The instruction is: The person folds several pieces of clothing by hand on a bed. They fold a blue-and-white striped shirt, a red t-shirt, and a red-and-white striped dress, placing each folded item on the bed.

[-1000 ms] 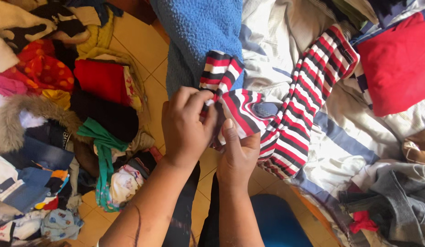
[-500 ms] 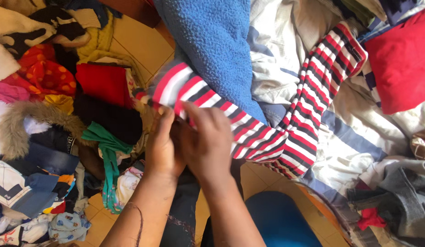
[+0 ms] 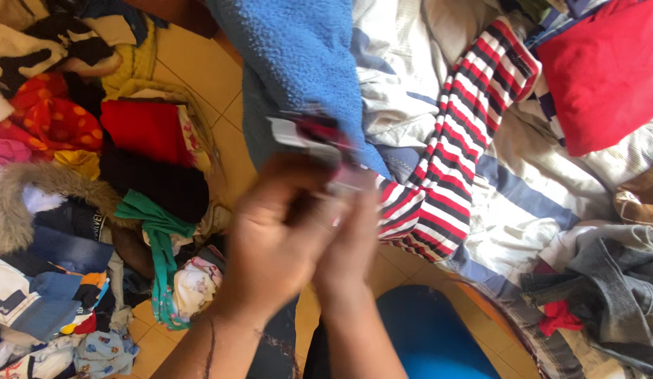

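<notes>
— Yellow floor tiles (image 3: 200, 56) show at the upper left, and clothes lie all over. What is on the left side?

— A big pile of clothes (image 3: 67, 182). It has a red spotted piece, a furry hood, a black piece and a green one.

— What do the hands have?

— A striped top (image 3: 446, 168) with red, white and black stripes. One long sleeve goes up to the upper right. The other end is bunched up in the middle of the frame, over the hands, and it looks blurry.

— How are the hands?

— The left hand (image 3: 274, 238) is curled shut around the bunched end. The right hand (image 3: 354, 238) is pressed close beside it and pinches the same cloth. Both are blurry, so I cannot tell each finger apart.

— What is behind them?

— A fuzzy blue blanket (image 3: 305, 49) at the top middle. A pale sheet with blue stripes (image 3: 523, 210) lies under the top. A red cloth (image 3: 600, 70) sits at the upper right, and grey clothes (image 3: 607, 295) at the lower right.
</notes>
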